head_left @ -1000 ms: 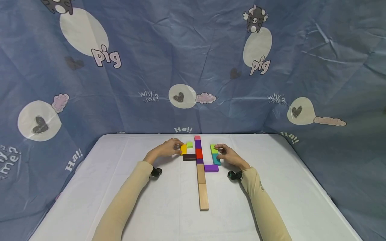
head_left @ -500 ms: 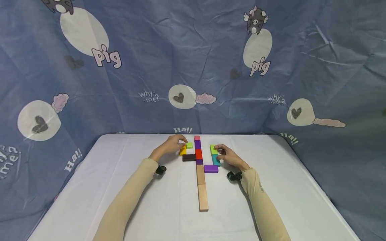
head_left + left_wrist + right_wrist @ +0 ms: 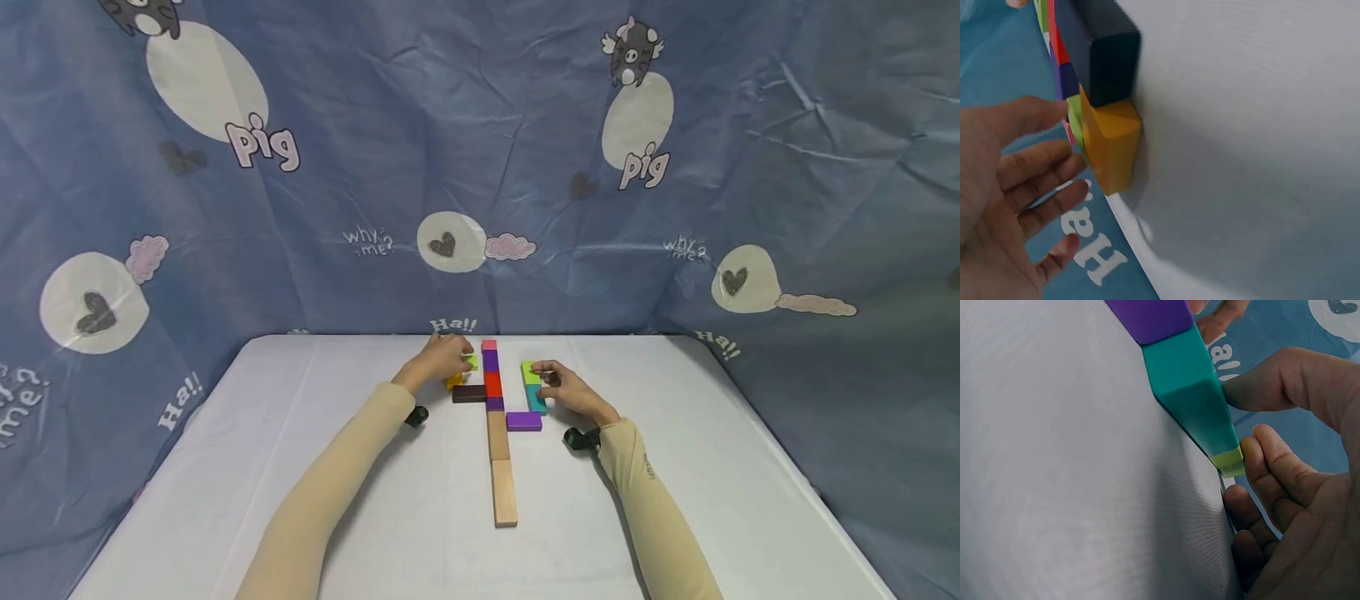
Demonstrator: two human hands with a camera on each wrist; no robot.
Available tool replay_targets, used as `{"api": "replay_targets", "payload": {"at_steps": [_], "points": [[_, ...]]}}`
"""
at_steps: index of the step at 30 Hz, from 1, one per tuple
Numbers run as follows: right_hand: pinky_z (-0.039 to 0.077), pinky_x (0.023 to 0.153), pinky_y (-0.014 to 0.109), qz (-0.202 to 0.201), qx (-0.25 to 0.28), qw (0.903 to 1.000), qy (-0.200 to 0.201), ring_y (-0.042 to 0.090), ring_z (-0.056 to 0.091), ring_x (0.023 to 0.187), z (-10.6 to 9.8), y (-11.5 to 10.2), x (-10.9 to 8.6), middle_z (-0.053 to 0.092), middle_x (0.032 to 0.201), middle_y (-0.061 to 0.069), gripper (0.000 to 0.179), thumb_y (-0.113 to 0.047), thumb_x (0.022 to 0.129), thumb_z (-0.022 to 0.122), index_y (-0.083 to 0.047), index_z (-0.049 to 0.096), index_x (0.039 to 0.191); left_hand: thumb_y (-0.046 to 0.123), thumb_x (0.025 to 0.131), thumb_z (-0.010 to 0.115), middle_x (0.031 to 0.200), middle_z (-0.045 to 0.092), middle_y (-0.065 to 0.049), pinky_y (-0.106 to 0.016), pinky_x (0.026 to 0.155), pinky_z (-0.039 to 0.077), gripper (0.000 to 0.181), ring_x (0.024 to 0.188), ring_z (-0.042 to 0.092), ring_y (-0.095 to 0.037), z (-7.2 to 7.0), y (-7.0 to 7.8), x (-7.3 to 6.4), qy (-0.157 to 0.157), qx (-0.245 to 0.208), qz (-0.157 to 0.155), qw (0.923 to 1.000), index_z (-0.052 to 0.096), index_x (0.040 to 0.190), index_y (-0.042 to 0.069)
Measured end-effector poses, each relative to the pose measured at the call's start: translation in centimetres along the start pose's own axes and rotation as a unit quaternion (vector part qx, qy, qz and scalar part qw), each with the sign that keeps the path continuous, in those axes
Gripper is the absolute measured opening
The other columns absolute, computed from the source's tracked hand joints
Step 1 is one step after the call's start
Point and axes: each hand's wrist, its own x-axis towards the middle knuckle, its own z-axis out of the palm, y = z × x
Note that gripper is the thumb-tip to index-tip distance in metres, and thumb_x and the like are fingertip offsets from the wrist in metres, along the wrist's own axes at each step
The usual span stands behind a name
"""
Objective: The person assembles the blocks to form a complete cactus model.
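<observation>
My left hand [image 3: 442,357] reaches over a small lime green block [image 3: 473,362], thumb and forefinger at its sides. Beside it is a yellow block [image 3: 1113,144], partly covered by that hand in the head view. A dark brown block [image 3: 469,393] joins the yellow one to the middle column. My right hand [image 3: 572,390] rests its thumb against a teal block [image 3: 1194,394] and a fingertip at another lime green block [image 3: 529,372], its fingers loosely bent. A purple block [image 3: 524,422] lies at the teal block's near end.
The middle column runs front to back: two plain wooden blocks [image 3: 504,492], then purple, red [image 3: 492,384], purple and a pink block [image 3: 489,344]. All lie on a white-covered table [image 3: 360,517]. A blue printed cloth [image 3: 315,208] hangs behind and at the sides.
My left hand has moved right and away, from the yellow block to the small lime green one. The right hand stays at the teal and lime green blocks.
</observation>
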Motion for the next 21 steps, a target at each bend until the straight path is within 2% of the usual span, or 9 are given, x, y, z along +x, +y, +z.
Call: {"api": "replay_targets", "payload": {"at_steps": [6, 12, 18, 21], "points": [[0.033, 0.106, 0.047, 0.006, 0.008, 1.0000, 0.000, 0.029, 0.046, 0.118, 0.2, 0.0, 0.1, 0.053, 0.134, 0.014, 0.051, -0.012, 0.084, 0.068, -0.010, 0.050, 0.132, 0.022, 0.087, 0.070, 0.123, 0.067, -0.007, -0.058, 0.116, 0.011, 0.035, 0.121, 0.055, -0.026, -0.1, 0.6, 0.6, -0.002, 0.014, -0.021, 0.9997, 0.069, 0.119, 0.007], [0.034, 0.105, 0.047, 0.007, 0.008, 0.9999, 0.005, 0.029, 0.046, 0.118, 0.1, 0.1, 0.3, 0.053, 0.133, 0.013, 0.051, -0.011, 0.084, 0.067, -0.010, 0.050, 0.132, 0.025, 0.086, 0.073, 0.106, 0.072, -0.004, -0.056, 0.114, 0.018, 0.023, 0.105, 0.060, -0.023, 0.0, 0.7, 1.3, 0.011, 0.016, -0.037, 0.9991, 0.074, 0.102, 0.008], [0.035, 0.103, 0.046, 0.003, 0.004, 1.0000, 0.006, 0.028, 0.047, 0.116, 0.0, 0.1, 0.2, 0.053, 0.133, 0.014, 0.052, -0.013, 0.084, 0.068, -0.010, 0.050, 0.132, 0.026, 0.087, 0.072, 0.110, 0.065, -0.010, -0.050, 0.110, 0.029, 0.033, 0.110, 0.055, -0.028, 0.3, 1.0, 2.0, 0.033, -0.015, -0.096, 0.9947, 0.066, 0.108, 0.002], [0.036, 0.102, 0.045, -0.001, 0.005, 1.0000, 0.005, 0.028, 0.047, 0.116, -0.1, 0.1, 0.2, 0.053, 0.133, 0.014, 0.053, -0.013, 0.083, 0.068, -0.009, 0.050, 0.133, 0.025, 0.087, 0.072, 0.117, 0.064, -0.012, -0.048, 0.109, 0.031, 0.038, 0.115, 0.055, -0.029, 0.5, 1.1, 2.2, 0.038, -0.021, -0.106, 0.9934, 0.064, 0.115, 0.001]]}}
